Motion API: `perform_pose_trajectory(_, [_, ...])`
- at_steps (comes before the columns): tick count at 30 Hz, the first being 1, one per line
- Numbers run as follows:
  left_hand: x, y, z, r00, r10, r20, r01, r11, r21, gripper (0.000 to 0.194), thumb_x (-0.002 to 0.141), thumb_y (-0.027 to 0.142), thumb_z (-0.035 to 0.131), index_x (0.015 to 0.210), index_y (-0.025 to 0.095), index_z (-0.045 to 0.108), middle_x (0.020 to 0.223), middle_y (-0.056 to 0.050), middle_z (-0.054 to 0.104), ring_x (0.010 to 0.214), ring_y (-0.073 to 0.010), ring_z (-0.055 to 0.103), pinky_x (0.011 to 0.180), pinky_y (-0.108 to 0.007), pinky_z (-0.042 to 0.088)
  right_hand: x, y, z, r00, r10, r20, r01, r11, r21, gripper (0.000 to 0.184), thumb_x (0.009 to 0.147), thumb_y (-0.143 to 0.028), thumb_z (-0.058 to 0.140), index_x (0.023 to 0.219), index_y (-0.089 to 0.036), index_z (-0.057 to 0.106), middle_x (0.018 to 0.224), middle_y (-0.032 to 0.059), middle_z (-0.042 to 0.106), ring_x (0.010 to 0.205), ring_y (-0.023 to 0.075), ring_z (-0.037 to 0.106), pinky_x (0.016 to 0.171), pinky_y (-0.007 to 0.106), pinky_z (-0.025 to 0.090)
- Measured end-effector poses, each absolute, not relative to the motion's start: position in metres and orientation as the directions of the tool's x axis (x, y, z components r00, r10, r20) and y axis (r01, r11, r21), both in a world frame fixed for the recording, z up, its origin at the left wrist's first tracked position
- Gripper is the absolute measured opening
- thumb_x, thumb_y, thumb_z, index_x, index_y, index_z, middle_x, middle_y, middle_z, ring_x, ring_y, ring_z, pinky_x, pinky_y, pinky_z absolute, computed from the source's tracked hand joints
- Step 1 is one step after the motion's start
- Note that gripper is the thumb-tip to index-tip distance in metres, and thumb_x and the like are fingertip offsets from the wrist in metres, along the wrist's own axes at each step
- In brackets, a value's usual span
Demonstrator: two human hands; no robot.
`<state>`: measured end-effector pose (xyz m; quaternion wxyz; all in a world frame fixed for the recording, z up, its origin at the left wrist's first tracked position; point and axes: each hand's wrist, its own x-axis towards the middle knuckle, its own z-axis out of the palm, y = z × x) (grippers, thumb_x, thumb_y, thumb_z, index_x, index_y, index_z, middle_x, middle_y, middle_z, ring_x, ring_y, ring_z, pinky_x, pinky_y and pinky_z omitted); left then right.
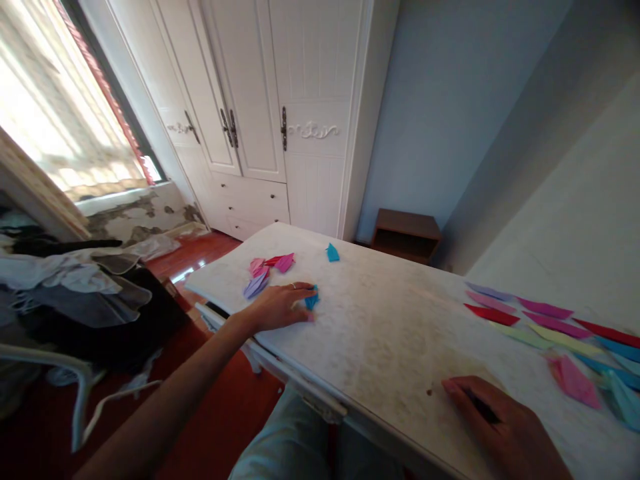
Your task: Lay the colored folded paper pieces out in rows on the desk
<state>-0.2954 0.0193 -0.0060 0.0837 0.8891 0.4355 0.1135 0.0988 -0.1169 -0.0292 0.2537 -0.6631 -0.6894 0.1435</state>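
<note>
My left hand (pixel 285 307), spread at twelve o'clock, likely steadies the pointed blue folded paper (pixel 311 300); my right hand (pixel 505 427)'s grip I can't tell.

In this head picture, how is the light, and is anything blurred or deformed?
Head view: the curtain is nearly burnt out by daylight; bright glare on the red floor; the right hand looks darker than the left hand; paper pieces at right look stretched and soft.
</note>
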Motion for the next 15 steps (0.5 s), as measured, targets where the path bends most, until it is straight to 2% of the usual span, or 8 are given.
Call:
perform_pose_trajectory(3, [-0.295,0.027,-0.01,0.633,0.763,0.127,0.741,-0.645,0.188,0.047,0.093,0.053,0.048,0.127,0.022,0.06,0.138,-0.005,0.054,0.121,-0.0203,0.056,0.099,-0.029,0.045,0.101,-0.118,-0.033,0.019,0.985,0.17,0.844,0.075,-0.531,0.051,0.084,-0.067,0.044,0.085,-0.025,0.072,0.09,0.0014,0.072,0.079,0.0168,0.069,0.069,0.021,0.054])
perform_pose_trajectory(7, [-0.295,0.032,-0.016,0.63,0.749,0.203,0.733,-0.66,0.161,0.046,0.096,0.052,0.041,0.121,0.02,0.064,0.13,-0.007,0.06,0.115,-0.0207,0.059,0.095,-0.03,0.047,0.1,-0.118,-0.033,0.011,0.984,0.178,0.84,0.088,-0.535,0.05,0.085,-0.066,0.044,0.085,-0.024,0.072,0.091,0.0021,0.072,0.079,0.0165,0.069,0.069,0.02,0.054])
perform_pose_trajectory(11, [-0.291,0.028,-0.015,0.499,0.807,0.316,0.749,-0.585,0.311,0.045,0.101,0.043,0.032,0.109,0.015,0.066,0.11,-0.01,0.068,0.098,-0.0181,0.064,0.088,-0.028,0.047,0.099,-0.119,-0.03,-0.013,0.978,0.21,0.833,0.126,-0.538,0.049,0.085,-0.065,0.045,0.082,-0.024,0.072,0.087,0.0029,0.072,0.076,0.0171,0.069,0.066,0.021,0.055])
perform_pose_trajectory(15, [-0.281,0.02,-0.004,0.229,0.888,0.398,0.737,-0.425,0.525,0.043,0.099,0.043,0.032,0.087,0.013,0.061,0.077,-0.006,0.065,0.068,-0.0142,0.06,0.065,-0.025,0.044,0.1,-0.12,-0.031,-0.026,0.973,0.231,0.831,0.149,-0.535,0.049,0.086,-0.065,0.045,0.083,-0.023,0.072,0.089,0.0041,0.072,0.076,0.0179,0.069,0.066,0.022,0.055])
